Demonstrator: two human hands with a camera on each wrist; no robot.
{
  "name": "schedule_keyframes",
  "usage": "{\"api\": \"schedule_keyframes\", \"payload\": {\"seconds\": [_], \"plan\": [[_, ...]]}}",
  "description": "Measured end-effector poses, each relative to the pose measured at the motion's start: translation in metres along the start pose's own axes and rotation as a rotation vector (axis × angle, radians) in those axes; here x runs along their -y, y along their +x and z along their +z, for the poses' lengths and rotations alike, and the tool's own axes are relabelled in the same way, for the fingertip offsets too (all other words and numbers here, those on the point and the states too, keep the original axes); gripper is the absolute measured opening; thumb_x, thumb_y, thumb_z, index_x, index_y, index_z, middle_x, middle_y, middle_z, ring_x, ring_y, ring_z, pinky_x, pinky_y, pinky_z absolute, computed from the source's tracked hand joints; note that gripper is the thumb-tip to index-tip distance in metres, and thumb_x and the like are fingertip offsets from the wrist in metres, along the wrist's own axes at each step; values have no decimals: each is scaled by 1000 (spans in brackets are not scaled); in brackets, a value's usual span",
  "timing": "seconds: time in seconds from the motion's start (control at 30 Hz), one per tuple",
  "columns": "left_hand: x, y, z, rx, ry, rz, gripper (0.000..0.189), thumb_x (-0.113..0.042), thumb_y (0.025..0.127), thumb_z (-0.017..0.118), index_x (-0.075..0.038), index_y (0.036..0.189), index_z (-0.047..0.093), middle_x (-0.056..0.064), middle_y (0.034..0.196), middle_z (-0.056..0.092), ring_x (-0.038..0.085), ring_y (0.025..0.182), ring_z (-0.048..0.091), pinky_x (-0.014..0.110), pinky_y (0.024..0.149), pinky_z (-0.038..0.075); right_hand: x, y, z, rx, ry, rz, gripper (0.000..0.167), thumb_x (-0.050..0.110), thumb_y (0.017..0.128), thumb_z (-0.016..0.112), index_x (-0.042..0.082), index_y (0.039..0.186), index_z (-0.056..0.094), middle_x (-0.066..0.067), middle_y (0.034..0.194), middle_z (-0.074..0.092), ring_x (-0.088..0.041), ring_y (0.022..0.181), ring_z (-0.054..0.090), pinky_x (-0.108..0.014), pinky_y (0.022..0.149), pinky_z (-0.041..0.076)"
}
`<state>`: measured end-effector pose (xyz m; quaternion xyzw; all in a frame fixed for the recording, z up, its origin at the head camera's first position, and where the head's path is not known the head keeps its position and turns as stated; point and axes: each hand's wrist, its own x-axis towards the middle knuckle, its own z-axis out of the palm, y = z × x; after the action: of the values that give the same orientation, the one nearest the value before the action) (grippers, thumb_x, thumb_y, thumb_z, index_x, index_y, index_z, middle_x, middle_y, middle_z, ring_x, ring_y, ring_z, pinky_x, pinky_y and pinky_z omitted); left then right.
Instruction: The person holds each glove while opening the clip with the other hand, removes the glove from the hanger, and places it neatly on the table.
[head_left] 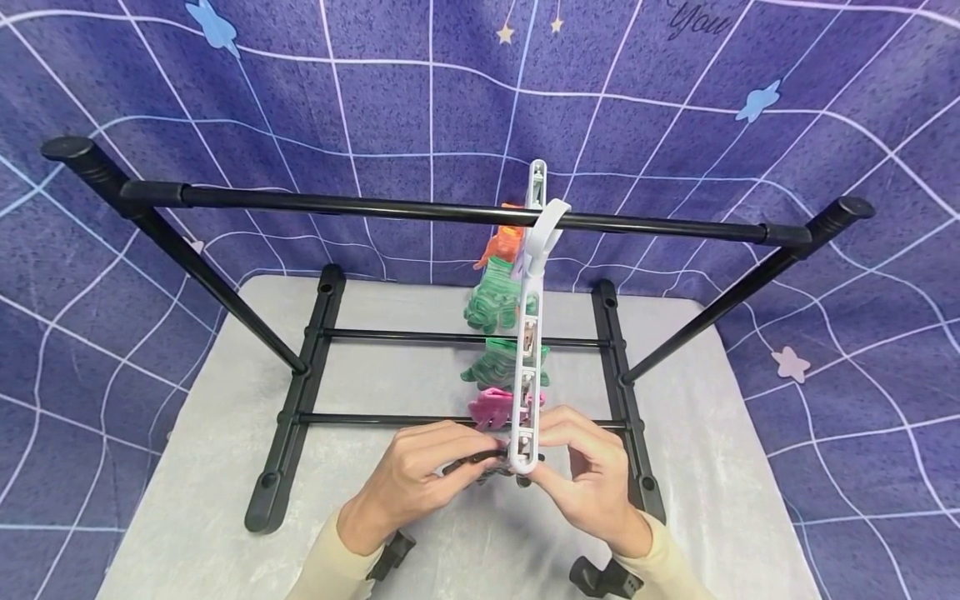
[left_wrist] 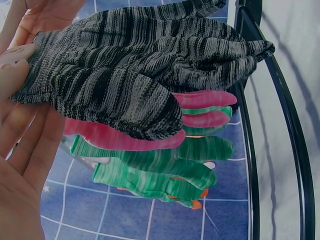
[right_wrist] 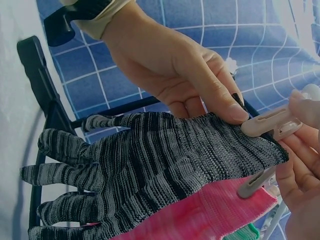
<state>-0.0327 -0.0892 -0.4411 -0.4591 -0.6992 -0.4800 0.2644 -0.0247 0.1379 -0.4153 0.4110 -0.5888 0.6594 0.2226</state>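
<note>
A black-and-grey striped knit glove (right_wrist: pixel 145 160) hangs at the near end of a white clip hanger (head_left: pixel 534 304). My left hand (head_left: pixel 412 471) pinches the glove's cuff between thumb and fingers. On the other side, my right hand (head_left: pixel 588 471) pinches a beige clip (right_wrist: pixel 265 122) that lies across the cuff in the right wrist view. Behind this glove hang a pink glove (head_left: pixel 490 408), green gloves (left_wrist: pixel 175 155) and an orange one (head_left: pixel 506 240), farther along the hanger. A second beige clip (right_wrist: pixel 254 184) grips the pink glove's cuff.
The hanger's hook sits over the top bar (head_left: pixel 360 207) of a black rack. Its feet (head_left: pixel 266 500) and two lower rods rest on a pale grey table (head_left: pixel 202 467). A blue-purple gridded cloth (head_left: pixel 390 100) with stars surrounds the table.
</note>
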Motion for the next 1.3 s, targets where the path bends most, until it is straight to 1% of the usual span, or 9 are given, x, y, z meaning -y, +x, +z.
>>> {"api": "schedule_keyframes", "payload": {"seconds": [0.2, 0.57, 0.8, 1.0, 1.3], "plan": [[0, 0, 0, -5, 4, 3, 16, -11, 99, 79, -5, 114, 80, 5, 103, 81, 13, 90, 76, 27, 83, 63, 1, -1, 1, -23, 1, 0, 14, -2, 92, 82, -11, 95, 73, -20, 93, 73, -25, 88, 69, -28, 87, 60], [-3, -1, -3, -5, 16, -7, 15, -13, 101, 77, -7, 115, 80, 2, 105, 81, 12, 92, 76, 26, 84, 62, 2, 0, 1, -25, 18, -10, 13, -4, 92, 82, -12, 96, 73, -20, 94, 73, -25, 88, 69, -29, 88, 60], [-3, -4, -3, -7, 18, -4, 15, -13, 101, 77, -6, 115, 80, 2, 104, 81, 12, 93, 77, 26, 85, 63, 2, 1, 2, -33, 18, -26, 14, -3, 92, 82, -12, 94, 72, -21, 93, 72, -25, 91, 69, -29, 89, 60], [-2, -7, -3, 0, 11, -17, 16, -10, 100, 78, -6, 115, 80, 4, 104, 81, 13, 92, 77, 27, 84, 63, 1, 2, 3, -42, 25, -53, 14, -4, 92, 81, -14, 92, 70, -23, 92, 71, -26, 89, 69, -30, 90, 61], [-1, -11, -2, 19, 21, -14, 25, 1, 94, 75, -5, 117, 80, 6, 105, 81, 15, 93, 78, 28, 86, 63, 1, 1, 3, -51, 23, -51, 14, -4, 93, 81, -14, 92, 71, -23, 91, 71, -26, 89, 69, -29, 90, 61]]}}
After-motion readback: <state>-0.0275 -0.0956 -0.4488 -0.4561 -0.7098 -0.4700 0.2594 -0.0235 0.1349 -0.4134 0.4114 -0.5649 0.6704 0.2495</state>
